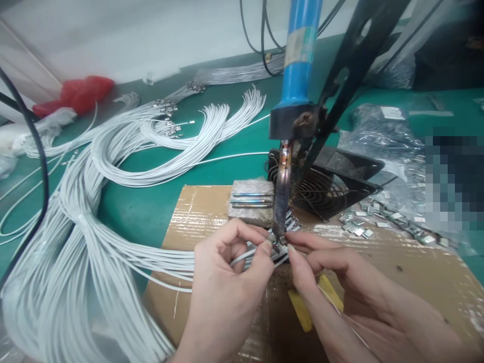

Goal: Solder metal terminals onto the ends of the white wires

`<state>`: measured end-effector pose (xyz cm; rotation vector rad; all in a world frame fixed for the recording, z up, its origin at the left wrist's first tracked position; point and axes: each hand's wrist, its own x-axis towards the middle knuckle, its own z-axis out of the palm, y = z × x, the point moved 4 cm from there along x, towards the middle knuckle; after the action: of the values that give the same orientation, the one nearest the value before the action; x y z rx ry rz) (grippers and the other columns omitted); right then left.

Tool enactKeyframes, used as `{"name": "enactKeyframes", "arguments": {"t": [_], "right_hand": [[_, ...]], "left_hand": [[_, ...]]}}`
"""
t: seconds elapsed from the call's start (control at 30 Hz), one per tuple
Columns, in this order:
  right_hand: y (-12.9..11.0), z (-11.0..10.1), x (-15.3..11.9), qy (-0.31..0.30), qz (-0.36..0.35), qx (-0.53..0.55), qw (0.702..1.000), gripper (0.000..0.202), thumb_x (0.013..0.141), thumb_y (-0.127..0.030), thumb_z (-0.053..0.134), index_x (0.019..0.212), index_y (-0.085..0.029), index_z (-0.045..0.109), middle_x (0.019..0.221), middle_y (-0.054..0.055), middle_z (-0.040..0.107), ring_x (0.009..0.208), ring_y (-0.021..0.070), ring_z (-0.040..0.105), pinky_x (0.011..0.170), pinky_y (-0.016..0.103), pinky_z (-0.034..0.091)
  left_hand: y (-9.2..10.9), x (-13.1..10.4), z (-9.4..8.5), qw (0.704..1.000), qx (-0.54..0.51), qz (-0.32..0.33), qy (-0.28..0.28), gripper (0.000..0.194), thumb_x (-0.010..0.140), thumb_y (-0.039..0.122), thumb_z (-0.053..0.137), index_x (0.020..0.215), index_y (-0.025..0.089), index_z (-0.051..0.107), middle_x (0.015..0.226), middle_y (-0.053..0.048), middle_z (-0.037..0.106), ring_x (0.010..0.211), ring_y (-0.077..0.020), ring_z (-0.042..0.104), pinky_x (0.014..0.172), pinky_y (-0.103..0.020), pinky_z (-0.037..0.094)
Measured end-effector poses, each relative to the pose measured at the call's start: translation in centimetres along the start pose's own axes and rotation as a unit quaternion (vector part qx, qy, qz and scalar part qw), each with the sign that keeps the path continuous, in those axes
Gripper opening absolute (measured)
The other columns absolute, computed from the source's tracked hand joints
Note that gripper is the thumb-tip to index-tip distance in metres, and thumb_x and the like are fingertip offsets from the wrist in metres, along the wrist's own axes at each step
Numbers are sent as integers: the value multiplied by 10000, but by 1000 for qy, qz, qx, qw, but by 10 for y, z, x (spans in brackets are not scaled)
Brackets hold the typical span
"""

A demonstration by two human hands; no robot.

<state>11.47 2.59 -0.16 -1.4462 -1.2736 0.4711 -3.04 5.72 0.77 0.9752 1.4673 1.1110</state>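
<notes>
A blue-handled soldering iron (303,70) hangs tip-down from a black metal bracket (351,65), and its dark tip reaches down between my fingertips. My left hand (229,277) is closed in a pinch on a white wire (242,256), with the wire's end right at the tip. On the other side, my right hand (351,282) is closed, its thumb and forefinger also at the tip. A thin solder wire (336,307) runs along that hand's palm toward the fingers. A small metal piece seems to be at the tip, mostly hidden by fingers.
Bundles of white wires (159,176) cover the left side. Beneath my hands lies a cardboard sheet (204,201) with a grey block (249,214) on it. A black fan (325,186) stands behind the iron. Small metal plates (357,229) and plastic bags (378,131) lie at right.
</notes>
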Motion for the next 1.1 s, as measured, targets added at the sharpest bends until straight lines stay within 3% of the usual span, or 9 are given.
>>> {"name": "enactKeyframes", "arguments": {"t": [0.1, 0.4, 0.73, 1.1], "right_hand": [[0, -2, -4, -20, -29, -31, 999, 139, 892, -293, 764, 766, -262, 714, 965, -13, 836, 893, 135, 818, 817, 108, 606], [-1, -1, -3, -21, -63, -35, 997, 147, 903, -263, 758, 780, -278, 681, 949, -66, 828, 905, 76, 808, 834, 42, 561], [0, -3, -6, -20, -10, -13, 1000, 162, 890, -285, 770, 751, -258, 691, 946, -19, 828, 903, 133, 814, 821, 107, 600], [-3, -5, -4, -24, -45, -42, 998, 142, 895, -248, 751, 771, -275, 688, 935, -46, 837, 862, 142, 822, 770, 130, 619]], "left_hand": [[1, 1, 1, 1000, -4, -1, -2, 108, 718, 153, 764, 643, 179, 691, 734, -3, 755, 618, -106, 642, 512, -156, 477], [0, 3, 0, 1000, 7, 2, -3, 108, 721, 133, 755, 647, 183, 693, 739, 4, 757, 630, -102, 636, 531, -153, 478], [1, 2, 0, 1000, 2, -1, -8, 129, 714, 123, 764, 633, 178, 681, 722, 11, 743, 623, -96, 633, 537, -152, 478], [-3, -1, -2, 1000, 8, 0, -26, 142, 806, 130, 746, 698, 188, 673, 805, -7, 793, 690, -112, 688, 593, -162, 526]]}}
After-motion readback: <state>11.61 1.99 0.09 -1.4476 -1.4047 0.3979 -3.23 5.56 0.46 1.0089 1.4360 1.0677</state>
